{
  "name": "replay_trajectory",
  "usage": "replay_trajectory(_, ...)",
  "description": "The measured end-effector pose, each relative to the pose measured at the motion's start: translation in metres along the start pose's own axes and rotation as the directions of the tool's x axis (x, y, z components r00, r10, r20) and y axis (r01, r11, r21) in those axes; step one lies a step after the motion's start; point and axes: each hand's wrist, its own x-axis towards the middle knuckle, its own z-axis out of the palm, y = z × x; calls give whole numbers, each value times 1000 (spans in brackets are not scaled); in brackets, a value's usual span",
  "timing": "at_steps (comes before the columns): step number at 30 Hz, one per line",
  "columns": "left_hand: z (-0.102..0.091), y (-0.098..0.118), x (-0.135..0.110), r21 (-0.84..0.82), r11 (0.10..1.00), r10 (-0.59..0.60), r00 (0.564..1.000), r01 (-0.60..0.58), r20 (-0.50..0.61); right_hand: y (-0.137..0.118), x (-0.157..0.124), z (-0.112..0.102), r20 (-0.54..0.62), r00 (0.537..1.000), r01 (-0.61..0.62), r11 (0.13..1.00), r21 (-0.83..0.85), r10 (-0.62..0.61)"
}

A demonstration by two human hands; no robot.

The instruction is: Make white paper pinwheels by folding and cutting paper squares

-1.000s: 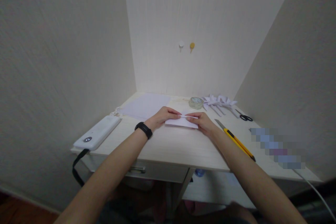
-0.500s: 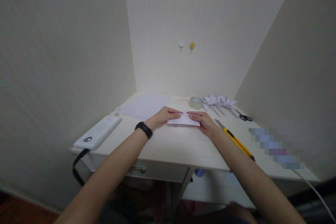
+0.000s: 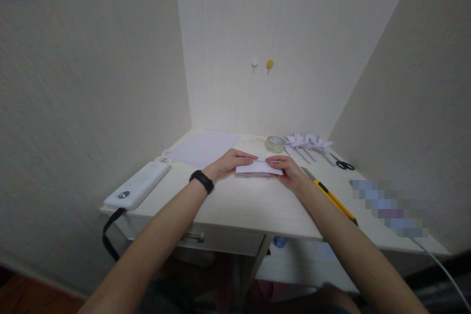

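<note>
A folded piece of white paper (image 3: pixel 258 169) is held just above the middle of the desk. My left hand (image 3: pixel 232 161) pinches its left end, thumb on the near face and fingers behind. At the right end, my right hand (image 3: pixel 287 169) grips the paper in the same way. A black band is on my left wrist. The undersides of the fingers are partly hidden by the paper. Close to my right forearm lies a yellow utility knife (image 3: pixel 335 201) with its blade out.
White paper sheets (image 3: pixel 206 146) lie at the back left. A roll of clear tape (image 3: pixel 275 144), folded paper pinwheel-like pieces (image 3: pixel 307 143) and black scissors (image 3: pixel 344 164) are at the back right. A white box-like device (image 3: pixel 138 187) with a strap sits on the left edge of the desk (image 3: pixel 221 206).
My right hand has shifted slightly to the right along the paper's top edge, and its thumb has slid outward. My left hand stays nearly still.
</note>
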Motion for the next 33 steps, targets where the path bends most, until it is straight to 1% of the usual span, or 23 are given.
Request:
replay_trajectory(6,3,6,-5,-1,999,-35,999,35,-21,-1,-2,2,-8,1000,11,1000,-6,-11)
replay_trajectory(11,3,3,-3,55,998,-2,999,5,-41,-5,-4,8,-25,1000,12,998,-56,-14)
replay_trajectory(14,0,1,0,118,992,38,999,-33,-38,-5,-5,9,-30,999,23,996,-85,-26)
replay_trajectory(17,-1,-1,1,214,976,60,997,-48,-53,-4,-4,10,-70,997,32,994,-103,-39)
replay_trajectory(22,-2,0,0,326,942,109,991,-80,-74,1,-1,6,-63,997,33,984,-177,-45)
replay_trajectory(25,-2,2,-1,410,910,106,992,-66,-75,3,2,3,-78,994,50,967,-251,-72)
replay_trajectory(28,-3,4,-1,489,871,91,993,-42,-78,4,3,2,-78,993,67,955,-288,-93)
replay_trajectory(33,-3,6,0,496,868,89,990,-24,-107,2,3,2,-63,995,57,961,-272,-77)
